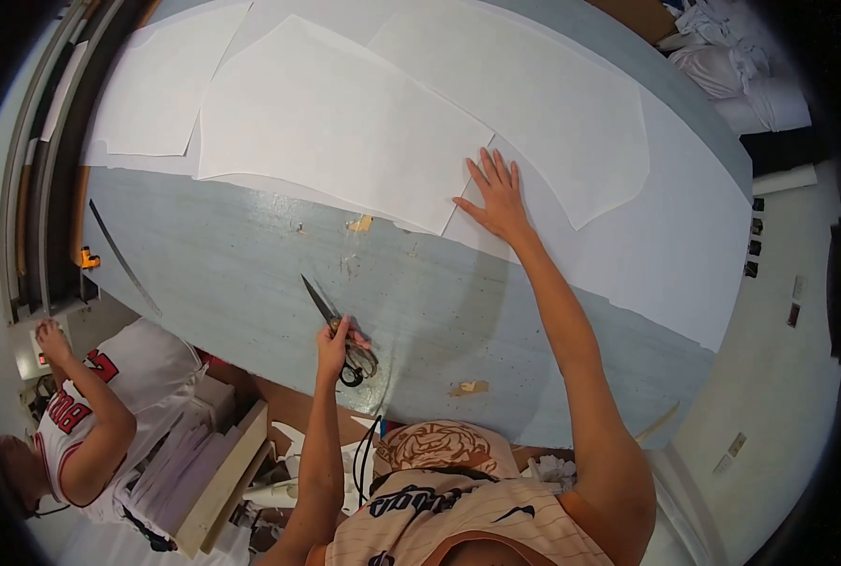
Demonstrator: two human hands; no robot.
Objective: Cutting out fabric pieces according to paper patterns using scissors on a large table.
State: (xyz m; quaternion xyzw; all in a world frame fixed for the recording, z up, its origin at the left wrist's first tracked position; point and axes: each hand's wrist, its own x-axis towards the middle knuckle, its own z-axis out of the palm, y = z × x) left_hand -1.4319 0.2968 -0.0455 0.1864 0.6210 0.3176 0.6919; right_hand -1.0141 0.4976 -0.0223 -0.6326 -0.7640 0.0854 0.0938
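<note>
My left hand (333,347) is closed around a pair of scissors (318,298), gripping them near the middle. Their dark blades point away from me, up and to the left, and the black handle loops hang on the near side of my fingers. My right hand (498,200) lies flat with fingers spread, near the right corner of a large white cut piece (326,123). Under and around it is a wider white sheet (666,226); whether it is paper or cloth I cannot tell. Another white shaped piece (553,113) lies to the right of my fingertips.
The blue-grey table (251,255) has worn patches. A third white piece (156,85) lies far left. A thin dark curved strip (123,255) rests near the rail (48,189). Another person (109,406) is at the lower left. White bundles (723,66) are heaped at far right.
</note>
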